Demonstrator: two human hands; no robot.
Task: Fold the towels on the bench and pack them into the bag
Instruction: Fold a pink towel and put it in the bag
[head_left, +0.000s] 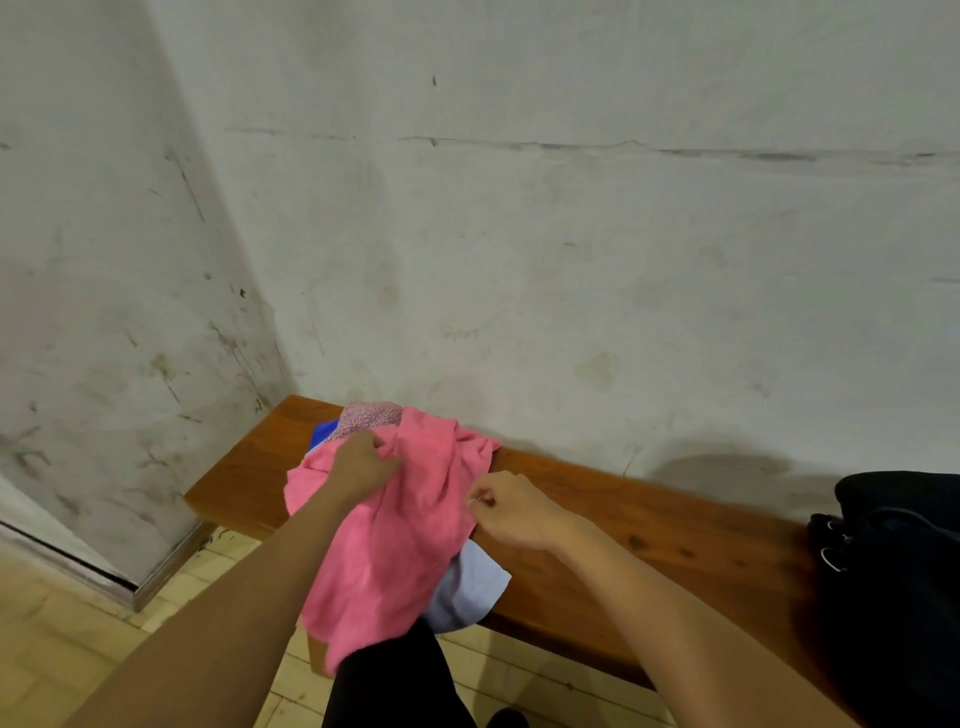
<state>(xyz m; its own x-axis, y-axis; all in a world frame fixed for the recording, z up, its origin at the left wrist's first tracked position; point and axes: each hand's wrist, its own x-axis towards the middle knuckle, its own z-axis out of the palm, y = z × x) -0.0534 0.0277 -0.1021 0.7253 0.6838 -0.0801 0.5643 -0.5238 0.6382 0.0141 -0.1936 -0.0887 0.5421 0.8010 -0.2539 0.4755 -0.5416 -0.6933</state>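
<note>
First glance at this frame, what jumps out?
The pink towel, crumpled on the pile at the left end of the wooden bench and spilling over its front edge. Both hands are on it: the left hand grips its top, the right hand pinches its right edge. A dark bag sits at the bench's right end.

both hands (363, 462) (511, 512) gripping pink towel (400, 545), wooden bench (649, 525), dark bag (904, 561)
</note>
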